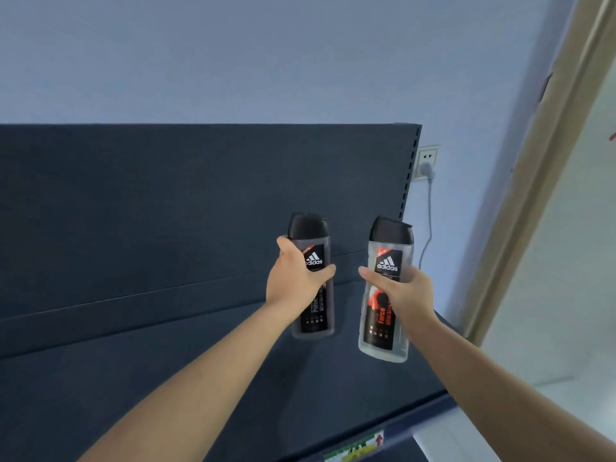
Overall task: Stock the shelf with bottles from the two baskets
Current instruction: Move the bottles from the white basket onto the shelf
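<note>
Two clear bottles with black caps and black-and-orange labels are held upright over the dark shelf board [166, 378]. My left hand [293, 278] grips the left bottle [311, 255] around its middle, close to the shelf's back panel [166, 201]. My right hand [400, 291] grips the right bottle [388, 255] around its middle, near the shelf's right end. Both bottle bases hang slightly above the board, or touch it; I cannot tell which. The baskets are out of view.
The shelf's slotted right upright [411, 168] stands at the back panel's edge. A wall socket with a plug and cable [427, 165] sits just right of it. A door frame [546, 161] runs along the right. A price-strip label [353, 450] marks the shelf's front edge.
</note>
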Tool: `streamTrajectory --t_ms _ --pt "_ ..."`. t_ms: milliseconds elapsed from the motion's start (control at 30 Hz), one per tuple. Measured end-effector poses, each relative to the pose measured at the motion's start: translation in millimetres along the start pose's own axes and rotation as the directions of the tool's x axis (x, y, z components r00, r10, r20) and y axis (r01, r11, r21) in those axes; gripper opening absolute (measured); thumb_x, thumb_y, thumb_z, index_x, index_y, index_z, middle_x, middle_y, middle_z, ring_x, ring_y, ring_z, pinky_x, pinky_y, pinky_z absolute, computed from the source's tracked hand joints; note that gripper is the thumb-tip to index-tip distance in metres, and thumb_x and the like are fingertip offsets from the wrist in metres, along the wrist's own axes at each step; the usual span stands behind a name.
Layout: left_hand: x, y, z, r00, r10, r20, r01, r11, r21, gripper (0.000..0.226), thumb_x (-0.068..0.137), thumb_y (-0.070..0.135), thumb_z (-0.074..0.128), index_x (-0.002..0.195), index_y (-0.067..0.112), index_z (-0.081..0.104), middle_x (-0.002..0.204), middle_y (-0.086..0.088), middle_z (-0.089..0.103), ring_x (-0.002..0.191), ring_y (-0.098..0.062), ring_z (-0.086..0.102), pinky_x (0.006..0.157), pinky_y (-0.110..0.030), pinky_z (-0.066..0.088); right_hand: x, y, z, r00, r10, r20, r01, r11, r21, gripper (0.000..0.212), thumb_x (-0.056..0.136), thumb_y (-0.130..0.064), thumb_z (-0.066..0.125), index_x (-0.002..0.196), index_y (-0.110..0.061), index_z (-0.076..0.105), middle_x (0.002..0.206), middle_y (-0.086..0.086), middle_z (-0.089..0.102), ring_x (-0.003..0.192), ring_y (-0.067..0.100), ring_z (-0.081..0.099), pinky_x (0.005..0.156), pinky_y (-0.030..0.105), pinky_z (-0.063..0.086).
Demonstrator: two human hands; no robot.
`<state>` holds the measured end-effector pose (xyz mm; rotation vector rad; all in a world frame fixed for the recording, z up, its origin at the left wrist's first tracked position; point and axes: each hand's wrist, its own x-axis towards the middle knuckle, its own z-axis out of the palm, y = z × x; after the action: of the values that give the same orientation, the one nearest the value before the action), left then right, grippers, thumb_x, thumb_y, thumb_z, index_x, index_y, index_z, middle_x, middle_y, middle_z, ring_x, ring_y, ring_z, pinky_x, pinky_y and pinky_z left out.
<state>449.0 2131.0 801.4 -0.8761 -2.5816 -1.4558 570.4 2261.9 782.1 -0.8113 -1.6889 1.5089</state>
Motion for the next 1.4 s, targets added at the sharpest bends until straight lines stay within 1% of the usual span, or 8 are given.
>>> streamTrajectory --t_ms 133,267,533,700,867,1033,1233,1400 --pt "24.8 13.1 57.5 0.999 -0.031 -0.022 0.032 0.999 0.014 0.060 0.079 0.042 0.075 0.104 0.016 0.027 0.101 0.000 0.055 0.084 -0.020 0.057 0.063 -0.033 0.046 46.5 16.9 -31.3 0.999 0.003 0.032 -0.002 1.000 -0.024 0.037 0.062 -0.029 0.089 0.087 -0.012 0.069 0.076 0.005 0.073 0.069 0.022 0.071 0.064 0.033 0.056" --pt "48.7 31.5 113.7 0.999 -0.012 -0.049 0.013 1.000 0.015 0.060 0.079 0.040 0.075 0.107 0.020 0.025 0.113 0.001 0.054 0.096 -0.019 0.057 0.070 -0.032 0.046 101.4 25.4 -63.0 0.994 -0.046 0.095 0.053 0.996 -0.072 0.023 0.064 -0.015 0.088 0.075 -0.011 0.068 0.067 0.004 0.072 0.062 0.020 0.070 0.061 0.031 0.055" --pt "90.1 54.6 192.4 0.991 -0.108 -0.082 0.110 0.994 0.021 0.060 0.079 0.037 0.076 0.105 0.018 0.026 0.108 0.001 0.052 0.098 -0.023 0.060 0.074 -0.035 0.051 168.5 52.4 -91.3 0.969 -0.051 0.240 0.070 0.995 -0.074 0.030 0.062 -0.015 0.089 0.084 -0.009 0.069 0.070 0.001 0.074 0.065 0.017 0.072 0.065 0.033 0.057" --pt "111.9 53.6 201.3 0.986 -0.133 -0.096 0.136 0.990 0.029 0.063 0.079 0.038 0.076 0.108 0.020 0.024 0.116 -0.002 0.052 0.099 -0.023 0.059 0.076 -0.037 0.053 184.2 55.4 -80.2 0.954 -0.057 0.296 0.060 0.998 0.001 0.034 0.062 -0.013 0.089 0.086 -0.012 0.066 0.072 -0.002 0.073 0.063 0.009 0.071 0.059 0.025 0.053" --pt "112.3 45.0 200.9 0.991 -0.112 -0.068 0.112 0.994 -0.009 0.060 0.075 0.038 0.077 0.107 0.022 0.028 0.110 0.003 0.055 0.094 -0.015 0.059 0.066 -0.033 0.050 191.0 59.1 -64.8 0.924 -0.102 0.370 0.122 0.992 -0.031 0.036 0.062 -0.014 0.088 0.088 -0.019 0.064 0.076 -0.005 0.073 0.068 0.007 0.071 0.062 0.024 0.055" --pt "108.8 36.5 199.1 0.996 -0.051 -0.075 0.052 0.999 0.017 0.054 0.080 0.032 0.076 0.110 0.023 0.032 0.121 0.006 0.050 0.106 -0.011 0.056 0.084 -0.039 0.053 197.3 61.4 -59.4 0.907 -0.134 0.399 0.157 0.987 -0.025 0.031 0.064 -0.012 0.086 0.085 -0.018 0.064 0.074 -0.004 0.073 0.068 0.009 0.071 0.066 0.028 0.057" --pt "98.9 23.8 191.3 0.990 -0.112 -0.086 0.114 0.993 0.023 0.087 0.068 0.043 0.084 0.130 0.017 0.028 0.124 0.002 0.047 0.109 -0.013 0.055 0.087 -0.037 0.053 193.5 67.7 -64.4 0.903 -0.173 0.392 0.185 0.983 0.009 0.026 0.067 -0.013 0.086 0.084 -0.019 0.067 0.076 -0.003 0.074 0.071 0.012 0.072 0.068 0.032 0.058" --pt "75.7 14.5 180.8 0.976 -0.073 -0.204 0.103 0.985 0.138 0.087 0.070 0.023 0.081 0.134 0.015 0.022 0.127 0.004 0.031 0.103 -0.009 0.044 0.075 -0.027 0.045 188.9 72.5 -65.0 0.897 -0.211 0.388 0.236 0.972 -0.018 0.025 0.067 -0.021 0.087 0.081 -0.020 0.067 0.074 -0.005 0.073 0.071 0.010 0.071 0.070 0.036 0.059"
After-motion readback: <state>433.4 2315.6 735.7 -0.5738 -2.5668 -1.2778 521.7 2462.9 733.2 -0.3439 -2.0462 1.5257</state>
